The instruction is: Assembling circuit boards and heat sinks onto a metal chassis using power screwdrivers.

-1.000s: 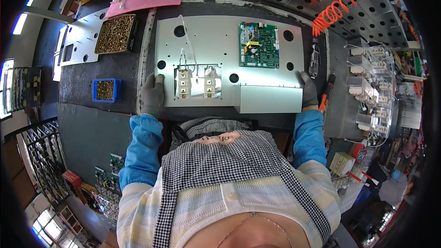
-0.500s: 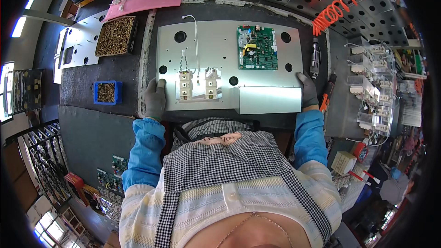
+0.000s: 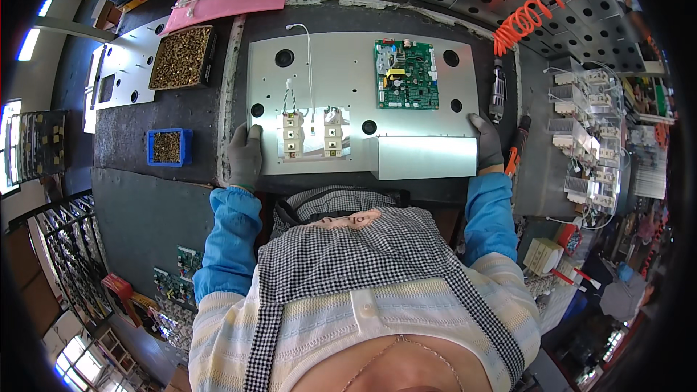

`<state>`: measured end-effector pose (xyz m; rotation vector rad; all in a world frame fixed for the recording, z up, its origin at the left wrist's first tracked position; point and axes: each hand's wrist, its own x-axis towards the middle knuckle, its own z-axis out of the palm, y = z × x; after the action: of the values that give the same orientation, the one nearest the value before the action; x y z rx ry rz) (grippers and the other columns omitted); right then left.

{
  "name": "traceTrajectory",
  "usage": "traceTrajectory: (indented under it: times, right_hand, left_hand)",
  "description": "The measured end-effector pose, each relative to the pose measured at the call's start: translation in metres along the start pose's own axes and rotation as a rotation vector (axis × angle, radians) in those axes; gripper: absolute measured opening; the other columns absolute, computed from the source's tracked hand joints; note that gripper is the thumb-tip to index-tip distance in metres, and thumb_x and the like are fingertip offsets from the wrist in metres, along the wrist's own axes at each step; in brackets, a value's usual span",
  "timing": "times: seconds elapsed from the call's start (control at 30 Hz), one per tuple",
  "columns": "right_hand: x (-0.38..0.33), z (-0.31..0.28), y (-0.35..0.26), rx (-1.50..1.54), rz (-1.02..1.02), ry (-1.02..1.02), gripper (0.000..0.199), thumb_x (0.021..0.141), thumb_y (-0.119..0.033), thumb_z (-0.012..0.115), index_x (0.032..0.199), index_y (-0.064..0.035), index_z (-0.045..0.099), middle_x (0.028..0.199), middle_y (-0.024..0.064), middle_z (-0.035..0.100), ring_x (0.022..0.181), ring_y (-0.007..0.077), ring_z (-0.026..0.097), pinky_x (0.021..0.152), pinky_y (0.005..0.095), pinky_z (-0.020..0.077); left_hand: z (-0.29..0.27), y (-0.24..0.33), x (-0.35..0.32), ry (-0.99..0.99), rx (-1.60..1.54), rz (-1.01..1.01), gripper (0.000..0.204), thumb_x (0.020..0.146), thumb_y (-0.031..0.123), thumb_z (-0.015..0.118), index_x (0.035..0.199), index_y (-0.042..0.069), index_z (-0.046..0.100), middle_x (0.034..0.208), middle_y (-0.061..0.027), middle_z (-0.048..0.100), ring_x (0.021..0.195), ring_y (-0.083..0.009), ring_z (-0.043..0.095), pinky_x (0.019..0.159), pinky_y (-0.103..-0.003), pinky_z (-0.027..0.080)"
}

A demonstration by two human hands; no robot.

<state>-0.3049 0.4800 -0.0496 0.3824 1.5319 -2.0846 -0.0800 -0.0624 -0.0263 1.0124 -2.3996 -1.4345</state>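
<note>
A silver metal plate (image 3: 334,65) lies before me on the dark bench. My left hand (image 3: 245,154), in a grey glove, grips its left edge, and my gloved right hand (image 3: 486,141) grips the right edge near the front corner. Mounted on the plate at the upper right is a green circuit board (image 3: 406,76). Two cream power modules (image 3: 292,134) sit side by side over a shiny cutout at the lower left. A thin white cable (image 3: 311,65) runs down the plate toward them. Along the front right stands a raised bent-metal cover (image 3: 427,158).
Left are a black tray of brass fasteners (image 3: 181,56), a blue bin (image 3: 170,147) and another metal plate (image 3: 120,80). White cables lie on a pink sheet (image 3: 239,0). A power screwdriver (image 3: 498,94) on an orange coiled hose (image 3: 534,11) and several heatsink assemblies (image 3: 581,138) are right.
</note>
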Motion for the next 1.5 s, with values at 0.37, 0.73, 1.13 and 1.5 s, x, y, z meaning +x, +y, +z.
traceTrajectory:
  times: [0.37,0.73,1.13,1.5]
  right_hand:
    - [-0.001,0.001,-0.002,-0.010,-0.013,-0.030,0.038,0.098,-0.014,0.059,0.132,0.0040,0.062,0.117,0.0114,0.070,0.105,0.0181,0.067,0.095,0.0293,0.0502]
    - [-0.002,0.004,0.001,-0.009,0.004,0.022,0.041,0.097,-0.016,0.059,0.134,0.0035,0.060,0.117,0.0148,0.068,0.102,0.0225,0.068,0.090,0.0321,0.0538]
    - [-0.007,0.013,0.001,-0.012,-0.002,-0.005,0.042,0.100,-0.022,0.058,0.137,-0.0011,0.058,0.120,0.0142,0.068,0.104,0.0262,0.069,0.090,0.0385,0.0567]
    - [0.001,-0.005,0.009,0.011,0.035,0.018,0.046,0.098,-0.024,0.061,0.138,-0.0015,0.057,0.122,0.0143,0.068,0.106,0.0277,0.069,0.092,0.0392,0.0562]
  left_hand:
    - [0.005,-0.019,0.005,0.004,-0.131,-0.003,0.033,0.101,0.026,0.066,0.124,0.003,0.068,0.100,-0.0084,0.073,0.092,-0.0131,0.062,0.086,-0.031,0.051]
    - [0.001,0.025,-0.009,0.003,-0.066,-0.042,0.032,0.103,0.025,0.064,0.126,0.003,0.066,0.100,-0.0083,0.073,0.090,-0.0146,0.064,0.084,-0.031,0.051]
    - [0.008,-0.017,0.001,0.013,-0.139,-0.051,0.035,0.102,0.027,0.063,0.129,0.004,0.065,0.109,-0.0152,0.075,0.101,-0.0223,0.070,0.091,-0.034,0.053]
    - [0.002,0.006,-0.003,-0.011,-0.049,-0.114,0.038,0.102,0.030,0.063,0.131,0.005,0.063,0.110,-0.0149,0.075,0.101,-0.0235,0.070,0.092,-0.034,0.052]
